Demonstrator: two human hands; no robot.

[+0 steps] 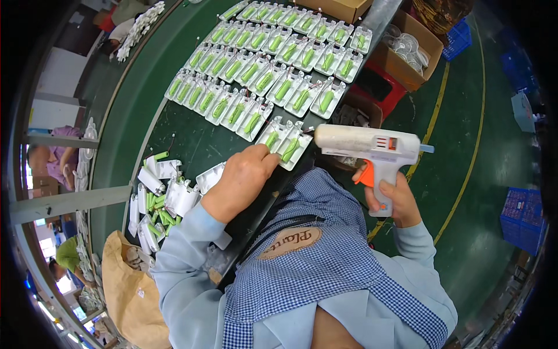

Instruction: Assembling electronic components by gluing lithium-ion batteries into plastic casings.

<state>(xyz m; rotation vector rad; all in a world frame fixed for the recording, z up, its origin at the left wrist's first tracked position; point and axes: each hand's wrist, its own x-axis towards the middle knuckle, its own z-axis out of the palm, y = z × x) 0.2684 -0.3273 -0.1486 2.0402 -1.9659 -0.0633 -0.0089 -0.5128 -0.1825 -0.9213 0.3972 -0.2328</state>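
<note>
My right hand [402, 200] is wrapped round the handle of a white glue gun [354, 141] with an orange trigger; its nozzle points left, just past the row of housings. My left hand [243, 177] is closed, thumb and fingers bent together at the near end of a white plastic housing [262, 150] with a green battery [271, 139] in it. The fingertips hide that end. Right beside it lies another white housing [298, 154], also with a green battery [290, 149] and thin wires.
Rows of similar filled housings [250, 72] cover the dark green bench [195, 136]. Loose white shells [181, 198] and green batteries [165, 218] lie piled at left, above a brown sack [125, 291]. A cardboard box [427, 72] and a red stool [386, 93] stand beyond the bench edge.
</note>
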